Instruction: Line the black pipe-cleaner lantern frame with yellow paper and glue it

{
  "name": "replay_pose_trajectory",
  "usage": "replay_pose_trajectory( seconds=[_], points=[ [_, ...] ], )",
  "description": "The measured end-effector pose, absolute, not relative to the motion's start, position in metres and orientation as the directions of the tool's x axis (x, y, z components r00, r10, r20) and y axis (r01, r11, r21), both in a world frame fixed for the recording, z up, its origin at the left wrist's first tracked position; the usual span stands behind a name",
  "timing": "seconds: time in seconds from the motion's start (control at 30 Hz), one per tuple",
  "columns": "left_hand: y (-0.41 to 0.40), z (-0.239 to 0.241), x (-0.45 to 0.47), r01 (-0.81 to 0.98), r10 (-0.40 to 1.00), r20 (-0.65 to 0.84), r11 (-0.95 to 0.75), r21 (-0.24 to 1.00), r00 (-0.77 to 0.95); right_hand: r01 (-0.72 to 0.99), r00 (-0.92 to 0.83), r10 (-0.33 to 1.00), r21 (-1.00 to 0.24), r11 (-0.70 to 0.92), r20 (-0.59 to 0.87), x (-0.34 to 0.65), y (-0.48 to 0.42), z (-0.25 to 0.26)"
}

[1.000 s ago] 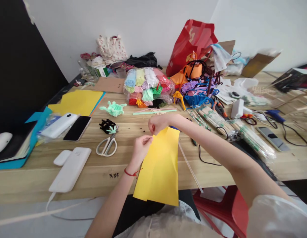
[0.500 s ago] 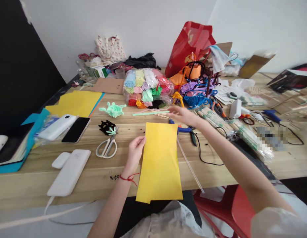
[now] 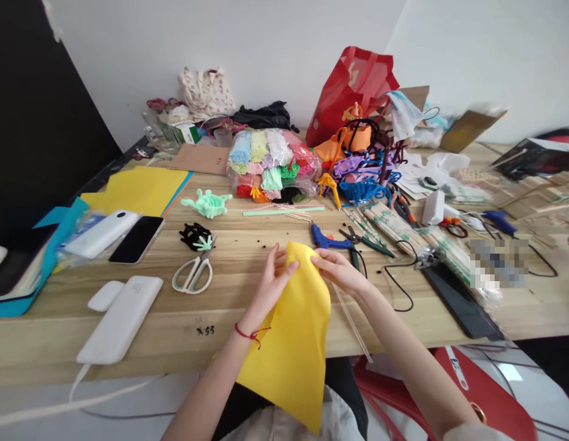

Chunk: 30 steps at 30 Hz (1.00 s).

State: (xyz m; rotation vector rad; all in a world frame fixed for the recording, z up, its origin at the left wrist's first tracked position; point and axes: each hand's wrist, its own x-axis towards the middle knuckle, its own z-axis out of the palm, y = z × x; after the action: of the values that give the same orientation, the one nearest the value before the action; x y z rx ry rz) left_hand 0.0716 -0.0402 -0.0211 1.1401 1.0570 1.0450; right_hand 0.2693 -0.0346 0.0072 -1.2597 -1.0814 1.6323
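Both my hands grip the far end of a yellow sheet (image 3: 297, 334), which looks like felt or craft paper. It bends between them and hangs over the table's front edge toward my lap. My left hand (image 3: 275, 278) pinches the upper left corner, thumb on top. At the upper right corner, my right hand (image 3: 340, 269) holds the sheet, fingers partly hidden by it. Just beyond the right hand lies a blue glue gun (image 3: 329, 239), with a clear glue stick (image 3: 353, 324) beside the forearm. White-handled scissors (image 3: 192, 274) rest to the left.
A mint pipe-cleaner piece (image 3: 207, 203) and bagged pipe cleaners (image 3: 272, 162) lie toward the back. Pliers (image 3: 369, 240) and packs of wooden sticks (image 3: 394, 226) are on the right. A white power bank (image 3: 121, 321) and a phone (image 3: 137, 240) sit left. A red stool (image 3: 486, 380) stands below.
My right hand has come back from the green strips and taken the sheet's upper right corner. The sheet has gone from flat to curved, and its lower end has dropped toward my lap.
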Motion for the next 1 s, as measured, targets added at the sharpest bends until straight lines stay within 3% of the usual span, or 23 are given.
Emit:
replay_pose_trajectory(
  seconds=[0.2,0.43,0.67,1.0],
  points=[
    [-0.033,-0.014,0.061,-0.231,0.949,-0.191,0.251,0.94,0.253,-0.16,-0.186,0.919,-0.912,-0.379,-0.349,0.268,-0.027,0.009],
    [-0.029,-0.01,0.056,-0.299,0.923,-0.242,0.332,0.895,0.299,-0.122,-0.184,0.918,-0.919,-0.375,-0.35,0.267,-0.025,0.011],
    [-0.021,-0.002,0.058,-0.269,0.931,-0.269,0.333,0.904,0.248,-0.026,-0.202,0.924,-0.941,-0.337,-0.326,0.273,-0.023,0.016],
    [-0.006,0.007,0.065,-0.218,0.894,-0.28,0.369,0.904,0.35,0.028,-0.225,0.93,-0.956,-0.292,-0.291,0.268,-0.025,0.02]
  ],
)
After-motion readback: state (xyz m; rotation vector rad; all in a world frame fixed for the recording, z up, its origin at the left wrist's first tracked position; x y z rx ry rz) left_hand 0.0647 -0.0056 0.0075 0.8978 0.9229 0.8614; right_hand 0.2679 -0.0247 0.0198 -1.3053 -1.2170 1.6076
